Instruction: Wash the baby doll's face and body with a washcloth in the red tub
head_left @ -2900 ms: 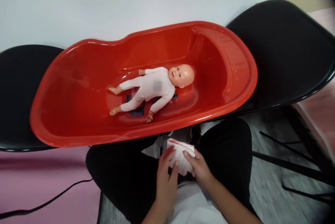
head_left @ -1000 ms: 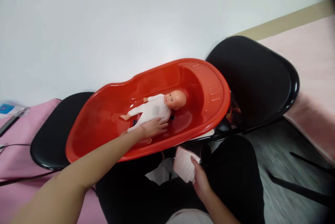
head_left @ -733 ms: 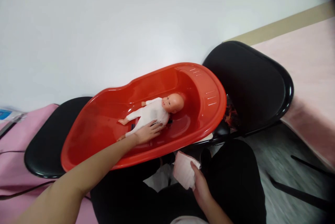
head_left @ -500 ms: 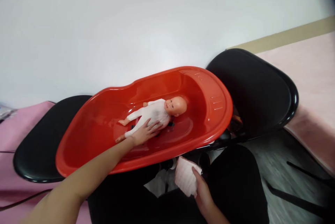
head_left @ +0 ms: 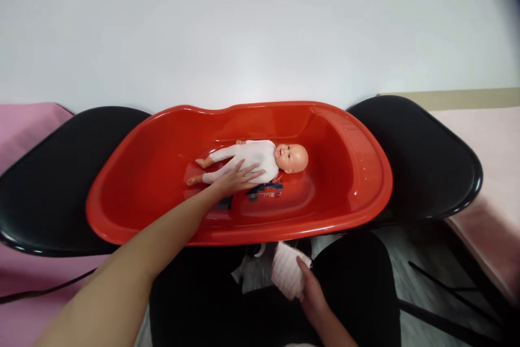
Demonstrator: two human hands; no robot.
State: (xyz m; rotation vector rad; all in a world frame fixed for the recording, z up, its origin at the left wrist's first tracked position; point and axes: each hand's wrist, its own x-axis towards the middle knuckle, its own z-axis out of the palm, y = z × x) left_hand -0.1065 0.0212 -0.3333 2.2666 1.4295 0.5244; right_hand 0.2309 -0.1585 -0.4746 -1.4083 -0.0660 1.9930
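A left hand (head_left: 235, 178) rests flat and open on a doll (head_left: 254, 156) in a red tub (head_left: 357, 174), while the right hand (head_left: 311, 293) grips a folded cloth (head_left: 286, 276).

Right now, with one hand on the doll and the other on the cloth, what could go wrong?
The red tub bridges the left black chair and right black chair; weight from the left hand, which lies on the doll, might tip or slide it. The folded cloth, held only by the right hand over the lap, could slip to the floor.
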